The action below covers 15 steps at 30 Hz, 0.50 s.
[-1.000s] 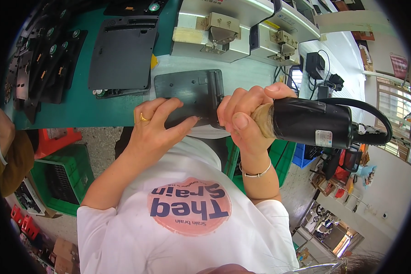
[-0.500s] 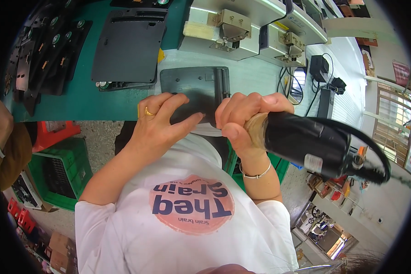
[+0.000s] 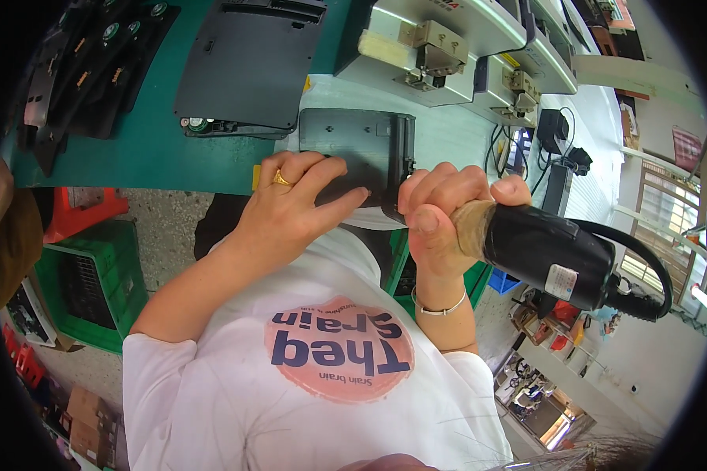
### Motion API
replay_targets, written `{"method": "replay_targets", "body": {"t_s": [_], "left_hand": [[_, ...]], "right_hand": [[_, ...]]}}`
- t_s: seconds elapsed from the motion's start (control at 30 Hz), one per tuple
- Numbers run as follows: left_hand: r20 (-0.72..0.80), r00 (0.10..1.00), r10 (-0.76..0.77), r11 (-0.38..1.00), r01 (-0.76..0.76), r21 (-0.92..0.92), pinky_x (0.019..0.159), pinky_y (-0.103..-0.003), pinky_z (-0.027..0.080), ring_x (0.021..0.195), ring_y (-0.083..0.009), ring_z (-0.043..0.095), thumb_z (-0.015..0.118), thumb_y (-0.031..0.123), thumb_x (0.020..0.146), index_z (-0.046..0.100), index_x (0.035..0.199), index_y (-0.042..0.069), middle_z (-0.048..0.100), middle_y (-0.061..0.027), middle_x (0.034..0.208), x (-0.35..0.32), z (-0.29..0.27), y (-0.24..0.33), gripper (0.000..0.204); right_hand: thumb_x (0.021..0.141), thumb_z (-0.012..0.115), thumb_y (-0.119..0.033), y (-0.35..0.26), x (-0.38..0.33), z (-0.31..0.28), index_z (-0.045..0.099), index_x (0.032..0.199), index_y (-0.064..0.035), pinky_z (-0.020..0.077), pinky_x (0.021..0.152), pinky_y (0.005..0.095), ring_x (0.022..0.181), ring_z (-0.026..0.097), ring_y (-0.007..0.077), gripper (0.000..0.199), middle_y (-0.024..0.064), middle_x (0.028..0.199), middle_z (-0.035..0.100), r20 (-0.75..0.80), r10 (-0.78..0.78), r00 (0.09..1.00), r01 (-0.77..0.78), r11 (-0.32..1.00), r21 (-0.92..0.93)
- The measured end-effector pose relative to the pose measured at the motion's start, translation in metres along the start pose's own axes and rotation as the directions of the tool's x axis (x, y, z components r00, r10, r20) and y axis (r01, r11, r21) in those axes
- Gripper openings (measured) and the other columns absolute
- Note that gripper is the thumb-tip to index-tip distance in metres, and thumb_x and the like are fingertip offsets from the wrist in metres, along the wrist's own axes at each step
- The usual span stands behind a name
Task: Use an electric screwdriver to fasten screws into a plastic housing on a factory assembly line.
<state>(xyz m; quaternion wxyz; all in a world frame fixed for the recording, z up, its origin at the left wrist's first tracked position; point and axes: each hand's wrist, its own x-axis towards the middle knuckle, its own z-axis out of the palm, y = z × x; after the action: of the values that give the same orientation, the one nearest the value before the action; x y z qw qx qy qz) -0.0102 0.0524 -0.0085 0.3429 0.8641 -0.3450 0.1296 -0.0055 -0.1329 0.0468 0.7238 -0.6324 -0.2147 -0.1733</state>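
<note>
A dark plastic panel (image 3: 353, 125) with a raised bar along its right side lies at the table's near edge. My left hand (image 3: 294, 188), a ring on one finger, rests over the panel's near left part. Its fingers are bent and the thumb stands apart on the surface. My right hand (image 3: 440, 208) is wrapped round the front end of a black electric screwdriver (image 3: 554, 255), which has tan tape at its nose and a looped cable at its back. The tool lies tilted, its nose toward the panel's right edge. My fingers hide its tip.
Larger black panels (image 3: 247, 67) are stacked behind to the left, with several more carrying small round parts (image 3: 94, 86) beyond. Metal-fronted machines (image 3: 416, 59) stand at the back. A black adapter with cables (image 3: 554, 129) lies right. Below the table sit a green crate (image 3: 94, 290) and a red stool (image 3: 82, 212).
The whole view has shifted, so the table things appear farther right. Both hands keep about the same place at the panel, and the screwdriver is still in my right hand.
</note>
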Motion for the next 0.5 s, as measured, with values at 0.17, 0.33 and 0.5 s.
{"method": "replay_targets", "body": {"t_s": [0.17, 0.33, 0.5], "left_hand": [[0.002, 1.0, -0.011, 1.0, 0.011, -0.025, 0.089, -0.039, 0.037, 0.104, -0.0225, 0.052, 0.076, 0.018, 0.067, 0.071, 0.102, 0.02, 0.057, -0.0037, 0.109, 0.001, -0.001, 0.0, 0.035], [0.03, 0.999, -0.019, 0.998, 0.02, -0.052, 0.09, -0.039, 0.036, 0.104, -0.0221, 0.051, 0.069, 0.016, 0.069, 0.072, 0.103, 0.021, 0.057, -0.0037, 0.109, 0.001, -0.003, -0.001, 0.035], [0.049, 0.998, -0.029, 0.997, 0.033, -0.07, 0.09, -0.04, 0.036, 0.105, -0.0226, 0.051, 0.065, 0.014, 0.071, 0.072, 0.105, 0.02, 0.057, -0.0043, 0.11, 0.002, -0.004, -0.001, 0.035]], "right_hand": [[0.081, 0.07, 0.005, -0.004, 0.004, 0.007, 0.031, 0.118, -0.0135, 0.0511, 0.059, 0.0317, 0.058, 0.052, 0.0153, 0.057, 0.0027, 0.071, 0.054, -0.107, 0.067, 0.992, -0.065, 0.998, 0.022], [0.082, 0.068, 0.006, -0.008, 0.011, 0.015, 0.03, 0.117, -0.0141, 0.0525, 0.06, 0.0331, 0.058, 0.053, 0.0154, 0.056, 0.003, 0.071, 0.054, -0.214, 0.175, 0.961, -0.193, 0.979, -0.069], [0.083, 0.065, 0.008, -0.007, 0.006, 0.011, 0.028, 0.113, -0.0145, 0.0534, 0.061, 0.0344, 0.059, 0.053, 0.016, 0.052, 0.0049, 0.076, 0.055, -0.121, 0.128, 0.984, -0.141, 0.985, -0.101]]}}
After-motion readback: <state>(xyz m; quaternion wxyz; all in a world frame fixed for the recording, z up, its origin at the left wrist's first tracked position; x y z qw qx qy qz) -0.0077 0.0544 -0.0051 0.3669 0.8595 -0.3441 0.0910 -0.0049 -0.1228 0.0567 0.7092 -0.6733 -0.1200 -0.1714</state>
